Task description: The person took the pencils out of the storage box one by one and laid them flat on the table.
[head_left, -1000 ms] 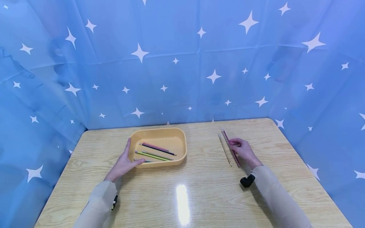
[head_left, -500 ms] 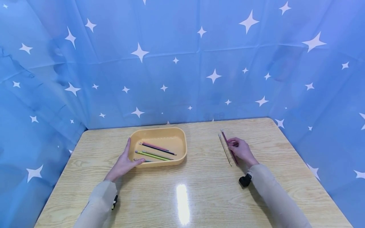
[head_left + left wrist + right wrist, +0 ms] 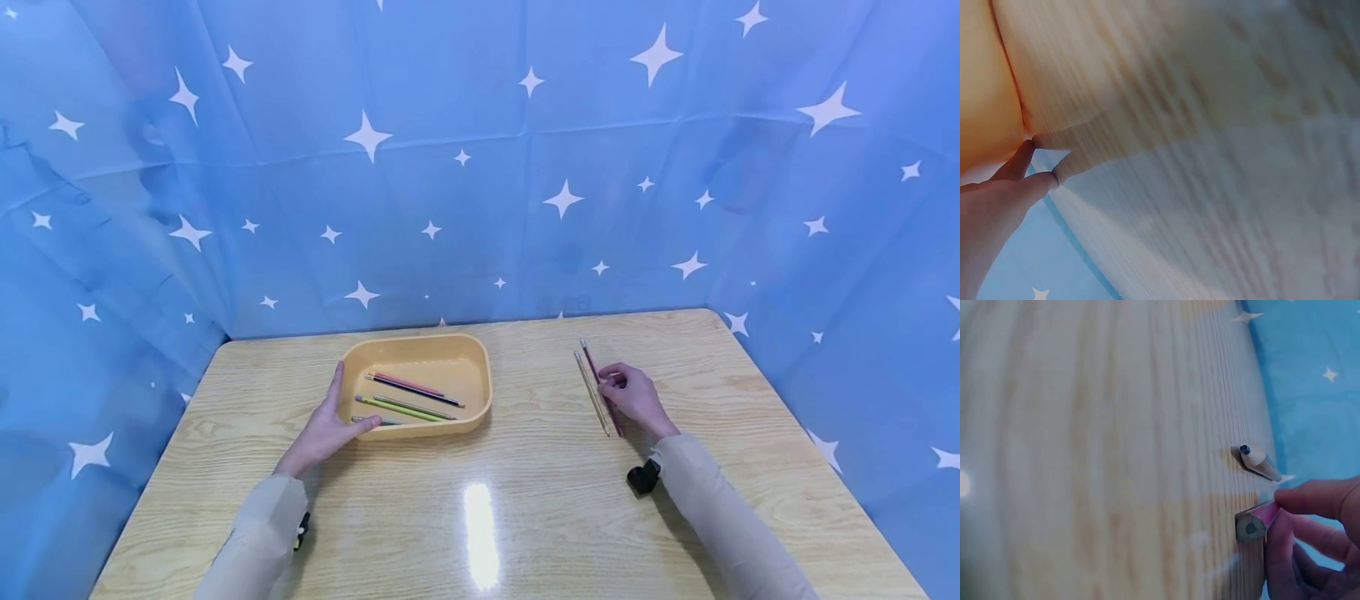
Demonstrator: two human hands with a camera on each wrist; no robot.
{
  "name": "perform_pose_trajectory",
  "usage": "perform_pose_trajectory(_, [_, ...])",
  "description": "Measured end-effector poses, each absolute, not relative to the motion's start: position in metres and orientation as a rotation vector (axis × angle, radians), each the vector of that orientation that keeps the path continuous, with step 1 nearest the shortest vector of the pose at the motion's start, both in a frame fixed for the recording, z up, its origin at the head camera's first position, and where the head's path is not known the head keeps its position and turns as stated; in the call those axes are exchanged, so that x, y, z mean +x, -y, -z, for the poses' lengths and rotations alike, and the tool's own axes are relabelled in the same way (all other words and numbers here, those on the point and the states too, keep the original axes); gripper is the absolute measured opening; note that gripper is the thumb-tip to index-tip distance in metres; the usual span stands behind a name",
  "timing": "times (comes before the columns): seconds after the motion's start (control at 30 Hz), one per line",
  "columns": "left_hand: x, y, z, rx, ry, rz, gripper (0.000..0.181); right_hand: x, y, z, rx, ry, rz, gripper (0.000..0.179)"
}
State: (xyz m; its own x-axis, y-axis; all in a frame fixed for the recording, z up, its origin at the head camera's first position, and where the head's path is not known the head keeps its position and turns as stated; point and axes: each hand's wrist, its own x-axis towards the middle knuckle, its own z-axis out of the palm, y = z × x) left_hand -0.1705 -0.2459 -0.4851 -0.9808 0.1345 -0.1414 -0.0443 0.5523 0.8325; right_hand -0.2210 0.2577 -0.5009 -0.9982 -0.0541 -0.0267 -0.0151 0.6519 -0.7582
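My left hand holds the left end of a yellow plastic tray, its thumb over the front rim and its fingers along the side. Several pencils lie in the tray, among them a lime-green pencil and a black pencil. On the right part of the table, my right hand pinches a dark-red pencil between thumb and fingers. From the right wrist its flat, unsharpened end faces the camera. A gold pencil lies just left of it, almost parallel; its sharpened tip shows in the right wrist view.
The wood-grain table has a bright light reflection near its front middle. A blue curtain with white stars hangs behind and beside the table. A black wrist device sits at the right cuff.
The right hand has shifted slightly left with the dark-red pencil, bringing it closer beside the gold pencil. The left hand and the tray have stayed in place.
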Motion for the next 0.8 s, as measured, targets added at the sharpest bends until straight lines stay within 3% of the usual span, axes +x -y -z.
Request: perform_pose_trajectory(0.8, [-0.17, 0.246, 0.484, 0.083, -2.591, -1.405, 0.119, -0.224, -0.257, 0.492, -0.07, -2.766, 1.449, 0.029])
